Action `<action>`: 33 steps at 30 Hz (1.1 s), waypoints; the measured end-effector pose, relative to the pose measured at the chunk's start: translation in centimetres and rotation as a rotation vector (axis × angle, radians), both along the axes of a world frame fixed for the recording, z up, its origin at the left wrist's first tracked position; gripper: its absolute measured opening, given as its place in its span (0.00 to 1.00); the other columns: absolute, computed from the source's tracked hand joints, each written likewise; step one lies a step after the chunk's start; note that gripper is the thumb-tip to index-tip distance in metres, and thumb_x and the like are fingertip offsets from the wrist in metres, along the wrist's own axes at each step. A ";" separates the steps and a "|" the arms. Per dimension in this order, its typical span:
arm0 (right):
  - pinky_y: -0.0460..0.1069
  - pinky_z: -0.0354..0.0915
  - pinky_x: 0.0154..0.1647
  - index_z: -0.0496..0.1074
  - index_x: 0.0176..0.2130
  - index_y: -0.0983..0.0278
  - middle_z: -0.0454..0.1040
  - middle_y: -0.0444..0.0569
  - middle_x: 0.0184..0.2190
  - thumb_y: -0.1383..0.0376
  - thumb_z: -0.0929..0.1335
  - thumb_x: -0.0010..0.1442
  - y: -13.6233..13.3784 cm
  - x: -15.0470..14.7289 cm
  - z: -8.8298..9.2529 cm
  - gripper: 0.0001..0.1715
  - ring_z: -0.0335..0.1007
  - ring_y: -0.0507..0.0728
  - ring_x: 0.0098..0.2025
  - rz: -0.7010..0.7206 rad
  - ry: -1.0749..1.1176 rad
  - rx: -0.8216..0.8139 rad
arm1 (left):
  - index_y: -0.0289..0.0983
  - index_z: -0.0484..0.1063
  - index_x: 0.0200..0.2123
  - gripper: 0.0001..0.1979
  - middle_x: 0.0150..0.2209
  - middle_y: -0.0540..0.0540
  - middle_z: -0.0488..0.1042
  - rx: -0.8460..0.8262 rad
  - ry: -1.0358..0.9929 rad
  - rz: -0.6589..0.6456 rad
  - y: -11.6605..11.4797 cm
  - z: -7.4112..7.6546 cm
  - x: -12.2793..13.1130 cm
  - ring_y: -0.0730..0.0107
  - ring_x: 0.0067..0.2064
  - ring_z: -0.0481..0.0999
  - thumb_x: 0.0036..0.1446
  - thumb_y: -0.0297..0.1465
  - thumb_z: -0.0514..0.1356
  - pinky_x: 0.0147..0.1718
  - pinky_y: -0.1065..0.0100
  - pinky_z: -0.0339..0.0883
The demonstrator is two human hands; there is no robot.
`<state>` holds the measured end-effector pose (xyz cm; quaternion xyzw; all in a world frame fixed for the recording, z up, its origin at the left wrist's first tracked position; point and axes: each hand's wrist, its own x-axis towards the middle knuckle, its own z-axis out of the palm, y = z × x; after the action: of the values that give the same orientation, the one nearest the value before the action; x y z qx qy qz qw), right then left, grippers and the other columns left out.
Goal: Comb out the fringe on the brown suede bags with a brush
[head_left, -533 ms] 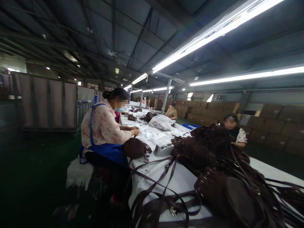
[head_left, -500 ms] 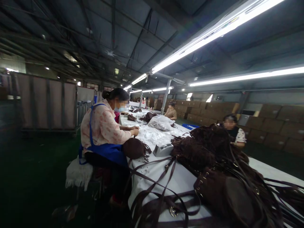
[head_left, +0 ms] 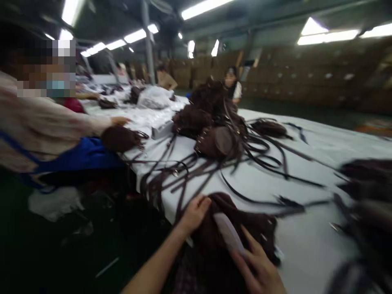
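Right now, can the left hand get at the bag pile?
Probably not at once: the left hand appears to hold a brown bag, and the pile lies farther up the table.

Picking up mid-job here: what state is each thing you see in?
Left hand, gripping the edge of the brown bag
Right hand, closed around the pale tool
Brown bag, rumpled
Pale tool, over the bag; contact unclear
Bag heap, piled on the table
Straps, loose
Ceiling lights, lit

Pale brush [head_left: 228,230], perhaps — over brown bag [head_left: 208,244]
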<state>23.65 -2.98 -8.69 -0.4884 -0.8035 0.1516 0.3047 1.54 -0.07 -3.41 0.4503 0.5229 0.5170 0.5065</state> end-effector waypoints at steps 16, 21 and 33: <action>0.56 0.70 0.53 0.78 0.32 0.60 0.73 0.56 0.55 0.62 0.65 0.63 -3.6 2.9 -0.8 0.13 0.73 0.63 0.53 0.186 0.163 -0.240 | 0.33 0.72 0.39 0.21 0.36 0.45 0.78 -0.076 0.125 0.061 -5.0 2.3 3.2 0.63 0.37 0.81 0.56 0.47 0.62 0.33 0.68 0.76; 0.52 0.71 0.51 0.77 0.31 0.62 0.74 0.59 0.52 0.63 0.63 0.64 -5.8 3.9 -0.7 0.15 0.74 0.61 0.52 0.218 0.232 -0.222 | 0.31 0.73 0.43 0.27 0.41 0.39 0.79 -0.162 0.121 0.100 -6.3 -1.1 3.6 0.58 0.44 0.80 0.57 0.52 0.59 0.45 0.59 0.75; 0.49 0.71 0.51 0.77 0.38 0.62 0.69 0.59 0.57 0.65 0.62 0.65 -6.8 5.8 0.2 0.14 0.75 0.60 0.51 0.310 0.297 -0.180 | 0.32 0.69 0.45 0.28 0.41 0.37 0.77 -0.268 -0.114 0.036 -0.1 -2.0 6.2 0.62 0.42 0.77 0.59 0.53 0.57 0.47 0.61 0.70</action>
<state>29.45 -9.77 -8.46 -0.3568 -0.7984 0.3380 0.3479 7.75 -0.13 -5.38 0.3393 0.5656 0.4762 0.5816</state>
